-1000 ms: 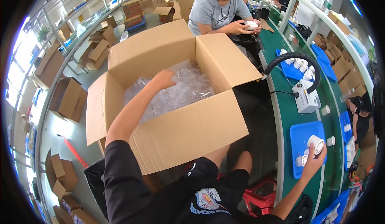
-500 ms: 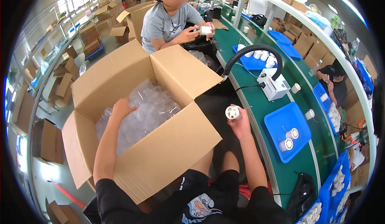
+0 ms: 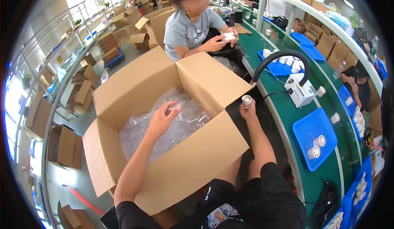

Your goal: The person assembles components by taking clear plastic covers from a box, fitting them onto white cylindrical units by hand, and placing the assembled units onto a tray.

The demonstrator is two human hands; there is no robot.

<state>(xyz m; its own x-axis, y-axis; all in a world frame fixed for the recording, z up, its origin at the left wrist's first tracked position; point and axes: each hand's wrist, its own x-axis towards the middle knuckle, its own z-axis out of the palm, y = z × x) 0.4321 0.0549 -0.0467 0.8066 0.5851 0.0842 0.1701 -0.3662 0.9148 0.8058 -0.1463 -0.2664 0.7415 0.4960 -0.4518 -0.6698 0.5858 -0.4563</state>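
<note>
My left hand [image 3: 163,117] is over the open cardboard box [image 3: 180,184], its fingers curled around what looks like a clear plastic piece [image 3: 175,107]. That piece is see-through and hard to tell from the heap of clear plastic pieces [image 3: 145,132] below it, which lie in and around a clear bag. Just outside the box's right corner, my right hand [image 3: 248,111] grips a white cylindrical part [image 3: 246,100] between thumb and fingers. The part stands roughly upright, its open end facing up.
On the green bench to the right are a blue tray [image 3: 303,132] with two white parts [image 3: 314,152], a white machine [image 3: 301,91] with a black hose [image 3: 283,54], and another blue tray [image 3: 281,68]. A co-worker [image 3: 193,28] sits beyond the box, handling a white part.
My left hand has risen from the plastic heap and moved right, fingers curled. My right hand has tipped the white part more upright. The whole view has shifted, so the scene sits farther right.
</note>
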